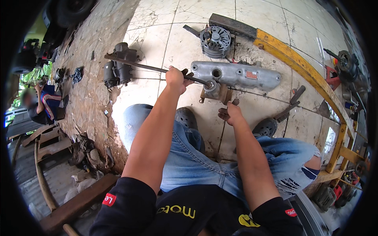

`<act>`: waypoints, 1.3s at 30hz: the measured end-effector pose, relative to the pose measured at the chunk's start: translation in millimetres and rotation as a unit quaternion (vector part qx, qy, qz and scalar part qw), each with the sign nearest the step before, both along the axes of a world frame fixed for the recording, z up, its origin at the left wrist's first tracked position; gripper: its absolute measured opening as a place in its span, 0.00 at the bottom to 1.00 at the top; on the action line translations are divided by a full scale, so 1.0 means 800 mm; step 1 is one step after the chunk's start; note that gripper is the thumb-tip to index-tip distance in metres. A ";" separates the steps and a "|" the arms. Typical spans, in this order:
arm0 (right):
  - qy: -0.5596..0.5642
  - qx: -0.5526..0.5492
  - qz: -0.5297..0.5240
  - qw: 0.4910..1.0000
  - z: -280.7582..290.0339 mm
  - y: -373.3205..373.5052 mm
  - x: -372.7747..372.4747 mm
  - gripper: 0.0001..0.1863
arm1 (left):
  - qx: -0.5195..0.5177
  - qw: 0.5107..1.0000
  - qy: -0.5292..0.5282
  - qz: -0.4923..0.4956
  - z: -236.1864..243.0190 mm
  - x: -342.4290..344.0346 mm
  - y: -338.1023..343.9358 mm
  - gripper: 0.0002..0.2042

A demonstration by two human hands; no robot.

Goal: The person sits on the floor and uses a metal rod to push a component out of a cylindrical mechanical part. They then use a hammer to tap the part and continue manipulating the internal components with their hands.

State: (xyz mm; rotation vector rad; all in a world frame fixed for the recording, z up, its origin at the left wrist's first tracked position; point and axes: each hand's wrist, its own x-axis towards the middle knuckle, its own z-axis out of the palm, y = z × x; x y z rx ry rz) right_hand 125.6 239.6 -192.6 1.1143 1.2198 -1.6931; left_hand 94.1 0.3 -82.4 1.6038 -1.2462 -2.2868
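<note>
My left hand (176, 80) is closed round a long dark metal bar (147, 68). The bar slants from upper left down to a small metal housing (213, 93), its right end at the round opening on top. This housing has a grey round neck and a brownish, flanged body, and stands on the tiles between my feet. At its lower right edge is my right hand (233, 113), fingers apart and darkened with grime; contact with the housing is hard to make out. Just behind lies a long silver engine cover (236, 74) with round holes and an orange label.
An alternator (215, 40) sits beyond the cover. Dark cylindrical motor parts (120, 65) stand at the left tile edge. A yellow metal frame (299, 59) curves round the right. Dark metal pieces (289, 106) lie by my right shoe. Another person (43, 100) sits far left.
</note>
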 end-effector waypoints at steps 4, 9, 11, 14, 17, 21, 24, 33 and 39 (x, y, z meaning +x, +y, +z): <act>0.066 -0.104 -0.091 0.988 -0.009 0.021 -0.016 0.10 | 0.028 0.999 0.012 0.010 0.024 -0.003 0.000 0.24; 0.186 -0.080 -0.046 0.978 0.045 0.026 -0.065 0.06 | 0.075 0.988 0.103 0.083 0.046 -0.001 -0.011 0.22; 0.223 -0.051 -0.025 0.973 0.080 0.017 -0.093 0.06 | 0.084 0.982 0.134 0.106 0.048 -0.003 -0.019 0.23; 0.228 0.005 -0.026 0.973 0.103 -0.003 -0.119 0.06 | 0.098 0.975 0.147 0.132 0.044 -0.013 -0.027 0.23; 0.217 0.035 -0.012 0.976 0.106 -0.017 -0.133 0.07 | 0.116 0.973 0.120 0.158 0.027 -0.013 -0.037 0.24; 0.214 0.070 -0.011 0.974 0.083 -0.022 -0.142 0.08 | 0.132 0.973 0.124 0.143 0.015 -0.012 -0.040 0.24; 0.219 0.057 -0.011 0.974 0.068 -0.022 -0.141 0.08 | 0.130 0.975 0.139 0.112 0.006 -0.009 -0.046 0.25; 0.252 0.086 -0.052 0.962 0.065 -0.046 -0.139 0.07 | 0.113 0.992 0.026 0.044 -0.015 0.014 -0.049 0.23; 0.242 0.087 -0.098 0.961 0.067 -0.044 -0.131 0.06 | 0.086 0.994 -0.049 -0.050 -0.013 0.033 -0.049 0.22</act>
